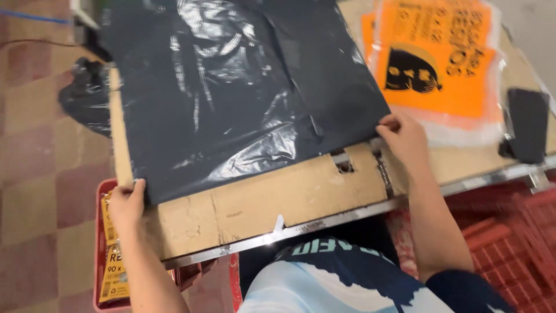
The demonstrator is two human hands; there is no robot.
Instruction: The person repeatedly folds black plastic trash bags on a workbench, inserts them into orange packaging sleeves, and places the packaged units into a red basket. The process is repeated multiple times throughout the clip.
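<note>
— What's on the cardboard point(301, 191)?

— A glossy black plastic bag point(231, 93), flat and creased, covering most of the brown sheet. The left hand point(126, 204) pinches its near left corner; the right hand point(403, 137) pinches the near right corner, fingers curled on the edge.

— And beside it?

— Right of the bag, a stack of orange printed packs point(446, 58) in clear film. Below the cardboard's left end, a red crate point(99, 255). A metal rail point(347, 214) edges the cardboard.
</note>
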